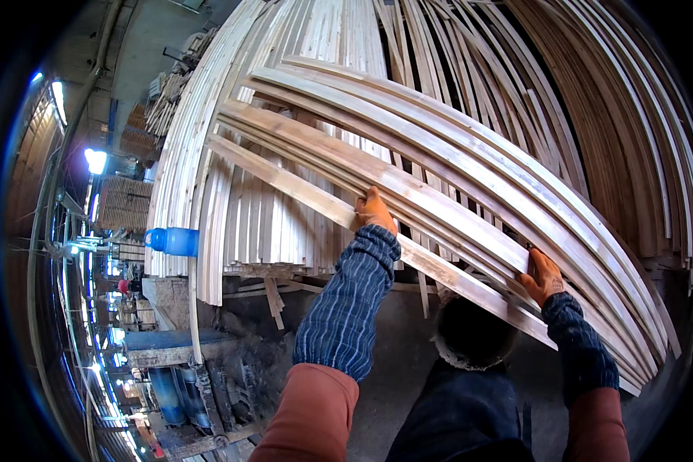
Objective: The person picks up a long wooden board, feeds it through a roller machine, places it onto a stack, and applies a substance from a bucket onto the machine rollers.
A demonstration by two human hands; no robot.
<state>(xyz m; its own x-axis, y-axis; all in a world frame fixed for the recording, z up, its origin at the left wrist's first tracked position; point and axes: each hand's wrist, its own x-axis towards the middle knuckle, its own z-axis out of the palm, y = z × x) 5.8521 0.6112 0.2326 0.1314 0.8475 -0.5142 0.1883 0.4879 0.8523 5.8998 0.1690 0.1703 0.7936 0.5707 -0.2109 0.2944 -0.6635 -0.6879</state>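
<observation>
Several long pale wooden strips (431, 199) lie slantwise across larger stacks, running from upper left to lower right. My left hand (376, 212) is closed over the strips near their middle, with its fingers on the upper face of one. Further right, my right hand (543, 276) grips the same group near its lower right part, its fingertips over the far edge. A single strip (300, 189) lies on the near side, slightly apart from the others, passing by my left wrist. Beyond the gripped strips, more strips (454, 137) lie nearly parallel. The undersides of both hands are hidden.
Stacked pale strips (185, 154) stand at the left, and browner strips (577, 115) fill the far right. A blue plastic bottle (173, 242) rests at the left stack's edge. Dusty machinery (169, 385) stands lower left. Below the strips is a dark round thing (473, 331) with a pale rim.
</observation>
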